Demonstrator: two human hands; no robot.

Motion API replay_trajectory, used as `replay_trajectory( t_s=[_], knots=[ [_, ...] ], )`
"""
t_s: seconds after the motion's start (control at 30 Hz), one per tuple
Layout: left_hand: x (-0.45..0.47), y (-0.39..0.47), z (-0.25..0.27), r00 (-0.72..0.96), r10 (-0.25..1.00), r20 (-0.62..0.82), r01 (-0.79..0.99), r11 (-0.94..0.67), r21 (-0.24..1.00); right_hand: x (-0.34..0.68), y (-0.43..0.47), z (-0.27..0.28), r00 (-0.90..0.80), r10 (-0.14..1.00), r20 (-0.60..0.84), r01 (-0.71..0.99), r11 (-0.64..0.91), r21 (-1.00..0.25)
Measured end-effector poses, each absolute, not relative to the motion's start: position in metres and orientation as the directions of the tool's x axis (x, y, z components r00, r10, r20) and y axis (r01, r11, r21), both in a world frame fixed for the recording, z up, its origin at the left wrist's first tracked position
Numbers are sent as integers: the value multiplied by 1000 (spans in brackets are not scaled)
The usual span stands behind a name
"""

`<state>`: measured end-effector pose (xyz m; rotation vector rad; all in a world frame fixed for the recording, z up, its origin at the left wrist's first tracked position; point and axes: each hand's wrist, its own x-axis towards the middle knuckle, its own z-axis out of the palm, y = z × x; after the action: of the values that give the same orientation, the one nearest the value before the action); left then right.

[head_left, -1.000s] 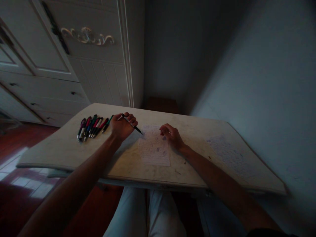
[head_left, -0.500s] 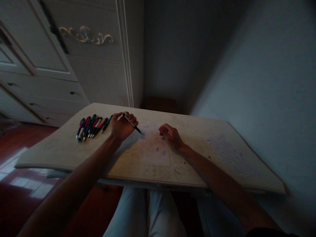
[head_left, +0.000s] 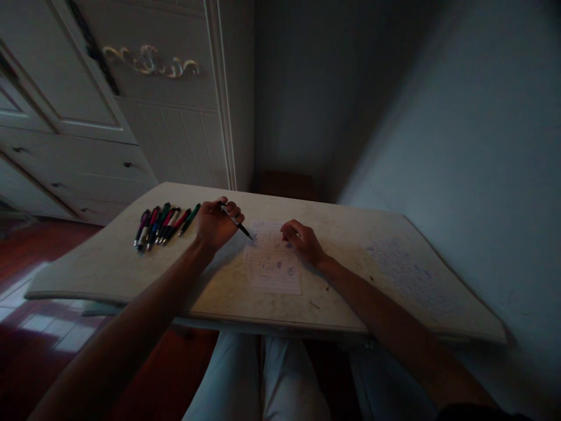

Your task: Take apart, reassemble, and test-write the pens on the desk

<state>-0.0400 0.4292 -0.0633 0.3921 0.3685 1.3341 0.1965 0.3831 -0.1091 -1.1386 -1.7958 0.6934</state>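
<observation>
In my left hand [head_left: 219, 222] is a dark pen [head_left: 243, 230] with a lighter upper part, gripped between curled fingers and thumb. Its tip points down to the right, at the upper left of a sheet of paper [head_left: 276, 283] covered in handwriting. My right hand [head_left: 303, 241] rests over the sheet's upper right edge with its fingers curled in. Whatever lies inside those fingers, if anything, is hidden. Close on the left of my left hand lie several pens [head_left: 164, 225] in purple, red, blue, white and green, side by side.
Beneath it all is a pale, stained table [head_left: 333, 313] with a curved front edge. Blue scribbles [head_left: 409, 272] cover its right side. A white cabinet [head_left: 184, 137] stands behind at the left, and a grey-blue wall [head_left: 473, 152] rises along the right.
The fingers of my left hand have shifted slightly: the thumb now lies nearer the pen's upper end. My right hand and the paper look almost the same.
</observation>
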Motion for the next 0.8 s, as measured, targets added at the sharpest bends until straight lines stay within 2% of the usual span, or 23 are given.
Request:
replay_trajectory(
  t_s=[0.2, 0.33, 0.6, 0.8],
  knots=[
    [-39, 430, -64, 177, 984, -38, -865, 173, 470, 196, 383, -110, -198, 906, 374, 406, 423, -810],
    [-38, 427, -63, 222, 975, -18, -859, 204, 469, 196, 382, -109, -195, 913, 359, 389, 408, -826],
    [-24, 418, -59, 309, 951, 37, -841, 254, 478, 189, 377, -99, -231, 877, 421, 384, 479, -789],
    [-11, 410, -67, 288, 950, 122, -797, 168, 580, 180, 364, -89, -276, 866, 417, 350, 495, -795]
  ],
)
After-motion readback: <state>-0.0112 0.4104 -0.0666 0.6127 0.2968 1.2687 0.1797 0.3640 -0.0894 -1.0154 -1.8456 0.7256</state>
